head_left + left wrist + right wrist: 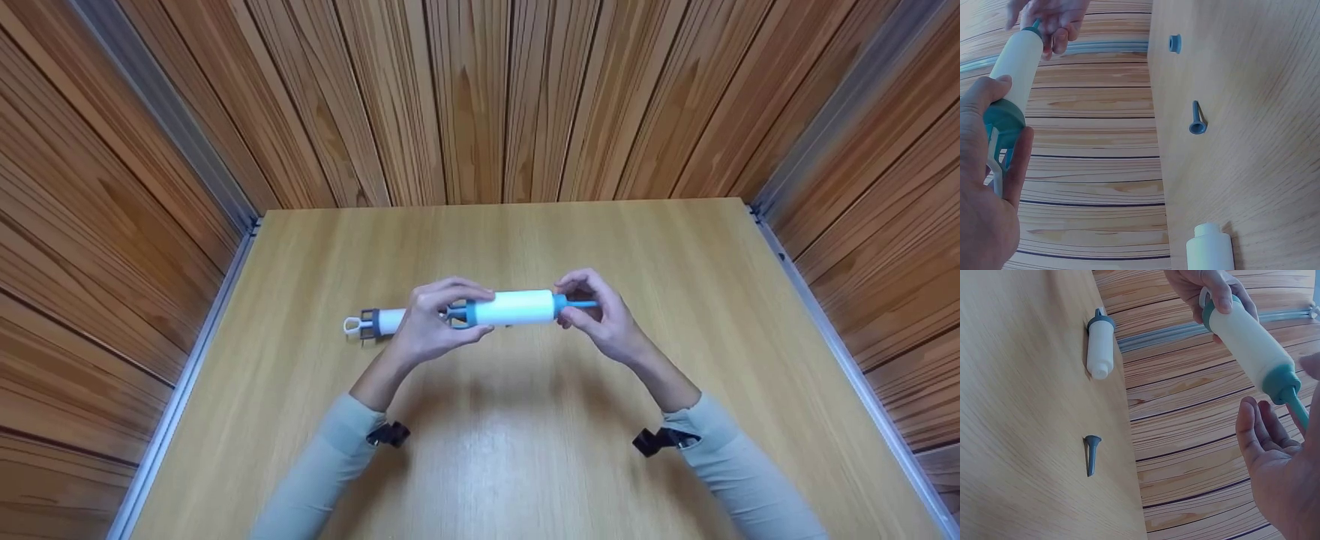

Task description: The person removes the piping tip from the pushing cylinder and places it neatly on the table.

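Observation:
My left hand (pixel 439 319) grips an icing syringe (pixel 517 307) with a white barrel, holding it level above the table around its teal collar (pixel 1005 115). A pale ring handle (pixel 995 160) shows by the left palm. My right hand (pixel 604 319) is at the other end, with relaxed fingers and thumb on either side of the teal nozzle (pixel 1296 408). In the right wrist view a gap shows between those fingers (pixel 1249 427) and the nozzle. Behind the left hand, a second syringe (pixel 1100 346) with dark grey-blue fittings lies on the table.
A loose grey-blue nozzle (pixel 1197 119) lies on the wooden table (pixel 480 450), and a small grey-blue ring piece (pixel 1175 43) lies farther along. Wood-plank walls (pixel 472 97) with metal edging enclose the table at the back and sides.

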